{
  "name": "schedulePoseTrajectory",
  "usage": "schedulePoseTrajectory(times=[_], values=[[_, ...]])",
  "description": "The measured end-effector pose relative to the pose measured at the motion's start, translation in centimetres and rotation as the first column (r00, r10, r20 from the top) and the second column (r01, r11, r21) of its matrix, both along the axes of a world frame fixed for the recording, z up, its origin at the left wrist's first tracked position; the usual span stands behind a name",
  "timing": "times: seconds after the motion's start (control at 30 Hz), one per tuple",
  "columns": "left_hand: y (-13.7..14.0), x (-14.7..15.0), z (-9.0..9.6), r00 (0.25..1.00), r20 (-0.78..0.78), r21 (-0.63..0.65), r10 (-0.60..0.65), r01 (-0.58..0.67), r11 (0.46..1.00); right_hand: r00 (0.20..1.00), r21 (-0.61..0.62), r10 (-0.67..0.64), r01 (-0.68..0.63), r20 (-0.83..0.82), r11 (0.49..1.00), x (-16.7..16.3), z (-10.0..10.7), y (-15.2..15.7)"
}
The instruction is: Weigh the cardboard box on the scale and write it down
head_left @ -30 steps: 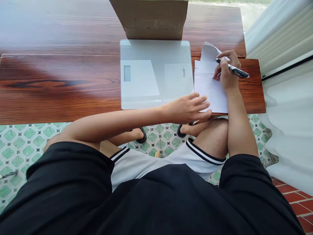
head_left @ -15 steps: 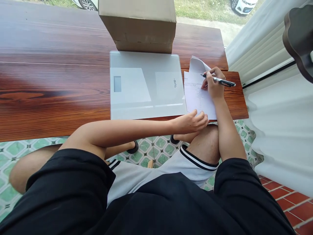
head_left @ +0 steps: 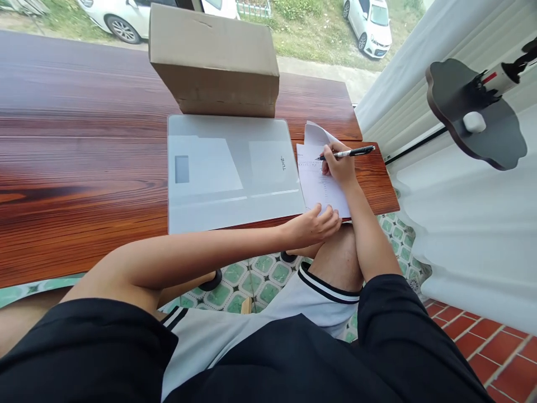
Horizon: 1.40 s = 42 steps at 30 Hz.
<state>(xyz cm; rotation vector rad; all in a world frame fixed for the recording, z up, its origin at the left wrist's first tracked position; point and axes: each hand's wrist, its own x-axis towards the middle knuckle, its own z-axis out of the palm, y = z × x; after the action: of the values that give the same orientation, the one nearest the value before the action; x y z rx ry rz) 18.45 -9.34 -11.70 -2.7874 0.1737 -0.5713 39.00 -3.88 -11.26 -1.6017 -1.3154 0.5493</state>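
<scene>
Cardboard box (head_left: 213,56) upper centre-left on the wooden surface (head_left: 84,157), glass scale (head_left: 230,173) below it. Right of the scale: paper sheet (head_left: 316,182). Left hand (head_left: 312,226) presses fingertips on its lower edge; right hand (head_left: 338,165) above pinches a pen (head_left: 348,152), tip on paper.

A home porch or sunroom, suggested by wooden table (head_left: 84,168), patterned floor tiles (head_left: 268,277), white curtains (head_left: 474,224), parked cars (head_left: 371,25) seen outside.
</scene>
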Motion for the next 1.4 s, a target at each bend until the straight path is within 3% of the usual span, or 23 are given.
schedulePoseTrajectory(times=[0.17, 0.33, 0.47, 0.7, 1.0, 1.4], values=[[-0.1, 0.1, -0.1, 1.0, 0.01, 0.008, 0.012, -0.012, 1.0, 0.996, 0.034, -0.008, 0.005, 0.088, 0.999, 0.2, 0.1, -0.5], [0.0, 0.2, -0.2, 1.0, -0.027, -0.078, 0.005, -0.007, 0.997, 0.997, -0.025, 0.035, -0.033, 0.075, 0.999, 0.2, 0.3, -0.9], [0.0, 0.3, -0.4, 1.0, -0.017, -0.066, 0.016, -0.017, 0.998, 0.983, -0.019, 0.024, -0.021, 0.182, 1.0, 0.3, 0.2, -0.9], [0.0, 0.3, -0.2, 1.0, -0.016, -0.05, 0.015, -0.016, 0.999, 0.996, -0.016, 0.048, -0.047, 0.08, 0.999, 0.3, 0.0, -0.7], [0.1, 0.0, 0.4, 0.998, -0.06, -0.081, -0.001, -0.004, 0.997, 0.989, -0.045, 0.063, -0.058, 0.131, 0.997, 0.3, -0.2, -0.6], [0.2, -0.1, 0.6, 0.996, -0.084, -0.024, 0.006, -0.008, 1.0, 0.997, -0.037, 0.022, -0.02, 0.071, 0.999, 0.2, -0.3, -0.5]])
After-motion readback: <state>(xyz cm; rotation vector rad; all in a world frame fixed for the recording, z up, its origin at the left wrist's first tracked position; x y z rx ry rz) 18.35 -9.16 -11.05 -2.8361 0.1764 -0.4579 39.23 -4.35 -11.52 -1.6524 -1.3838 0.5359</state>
